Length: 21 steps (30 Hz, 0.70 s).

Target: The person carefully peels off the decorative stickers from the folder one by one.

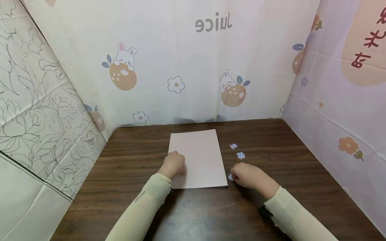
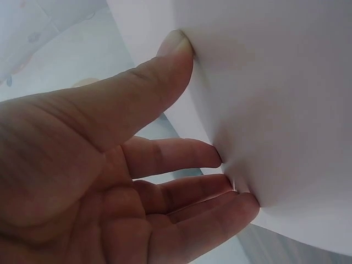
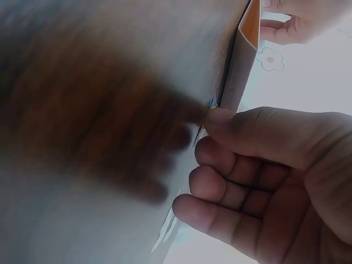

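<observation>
A flat white folder-like card (image 1: 200,160) lies on the dark wooden table. My left hand (image 1: 174,164) rests on its left part. In the left wrist view, the thumb (image 2: 177,52) and fingertips touch the white surface, spread apart. My right hand (image 1: 248,175) is low over the table, just right of the card's near right corner. Its thumb and forefinger pinch a small blue-and-white cutout (image 1: 231,177), mostly covered by the fingers. In the right wrist view only a sliver of the cutout (image 3: 212,103) shows at the thumb tip; the other fingers are curled.
Two more small blue-and-white cutouts, one farther (image 1: 233,146) and one nearer (image 1: 240,155), lie right of the card. Printed curtains (image 1: 193,67) enclose the table (image 1: 135,144) at the back and sides. In the right wrist view, orange shows inside the card's slightly raised edge.
</observation>
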Tool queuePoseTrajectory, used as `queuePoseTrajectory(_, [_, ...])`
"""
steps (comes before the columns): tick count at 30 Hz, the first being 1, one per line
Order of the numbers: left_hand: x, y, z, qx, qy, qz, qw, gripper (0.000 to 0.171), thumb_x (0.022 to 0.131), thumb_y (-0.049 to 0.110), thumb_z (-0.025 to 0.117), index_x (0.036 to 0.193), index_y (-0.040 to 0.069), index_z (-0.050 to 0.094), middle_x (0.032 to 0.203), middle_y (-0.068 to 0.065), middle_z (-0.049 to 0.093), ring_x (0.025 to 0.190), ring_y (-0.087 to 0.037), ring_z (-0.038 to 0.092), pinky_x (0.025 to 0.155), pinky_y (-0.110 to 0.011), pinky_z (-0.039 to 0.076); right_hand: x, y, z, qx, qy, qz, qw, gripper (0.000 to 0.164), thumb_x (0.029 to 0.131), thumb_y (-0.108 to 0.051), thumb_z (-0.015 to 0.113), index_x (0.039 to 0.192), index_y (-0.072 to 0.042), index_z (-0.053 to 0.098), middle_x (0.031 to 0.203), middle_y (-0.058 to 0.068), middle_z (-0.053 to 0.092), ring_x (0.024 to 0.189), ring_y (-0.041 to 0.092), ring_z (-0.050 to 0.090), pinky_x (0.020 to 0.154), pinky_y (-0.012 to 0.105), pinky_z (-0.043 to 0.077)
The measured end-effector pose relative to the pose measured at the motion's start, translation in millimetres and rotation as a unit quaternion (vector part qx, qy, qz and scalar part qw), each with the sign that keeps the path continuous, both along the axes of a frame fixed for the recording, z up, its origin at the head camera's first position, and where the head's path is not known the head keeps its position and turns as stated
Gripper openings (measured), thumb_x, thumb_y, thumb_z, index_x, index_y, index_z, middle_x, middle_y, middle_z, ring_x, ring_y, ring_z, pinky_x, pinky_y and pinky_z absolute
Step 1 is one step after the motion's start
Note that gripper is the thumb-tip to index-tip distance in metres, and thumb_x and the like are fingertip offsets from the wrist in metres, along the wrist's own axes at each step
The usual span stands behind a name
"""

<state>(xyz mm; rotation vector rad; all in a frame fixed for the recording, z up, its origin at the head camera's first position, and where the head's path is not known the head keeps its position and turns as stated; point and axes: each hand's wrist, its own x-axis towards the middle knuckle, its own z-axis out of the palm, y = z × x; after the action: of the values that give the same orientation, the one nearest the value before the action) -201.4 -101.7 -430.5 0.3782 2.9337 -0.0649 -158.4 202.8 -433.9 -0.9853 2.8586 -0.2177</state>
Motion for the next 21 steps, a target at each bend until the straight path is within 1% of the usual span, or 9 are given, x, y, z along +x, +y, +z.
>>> queuePoseTrajectory(7, [0.5, 1.3, 2.2, 0.006, -0.008, 0.005, 0.9999, 0.049, 0.074, 0.035, 0.091, 0.105, 0.000, 0.076, 0.105, -0.019, 0.066, 0.097, -0.033, 0.059, 0.081, -0.045, 0.056, 2.1, 3.1, -0.3, -0.001, -0.013, -0.005, 1.000, 0.026, 0.088, 0.001, 0.070, 0.070, -0.015, 0.061, 0.069, -0.007, 0.054, 0.060, 0.007, 0.045, 0.056, 0.027, 0.043])
queuePoseTrajectory(12, [0.6, 0.8, 1.2, 0.010, -0.005, 0.006, 0.9999, 0.046, 0.074, 0.034, 0.090, 0.103, 0.000, 0.077, 0.104, -0.018, 0.065, 0.096, -0.032, 0.058, 0.081, -0.045, 0.054, 3.6, 4.7, 0.1, -0.003, -0.016, -0.006, 1.000, 0.026, 0.087, 0.002, 0.070, 0.070, -0.016, 0.061, 0.069, -0.008, 0.053, 0.060, 0.007, 0.045, 0.055, 0.027, 0.043])
queuePoseTrajectory(21, [0.0, -1.5, -0.7, 0.015, 0.004, 0.004, 0.9999, 0.044, 0.073, 0.033, 0.091, 0.100, 0.001, 0.077, 0.103, -0.018, 0.065, 0.096, -0.032, 0.058, 0.081, -0.045, 0.054, 4.0, 6.3, -1.7, -0.008, -0.009, -0.002, 1.000, 0.026, 0.085, 0.002, 0.071, 0.069, -0.016, 0.061, 0.069, -0.008, 0.053, 0.059, 0.006, 0.045, 0.054, 0.027, 0.042])
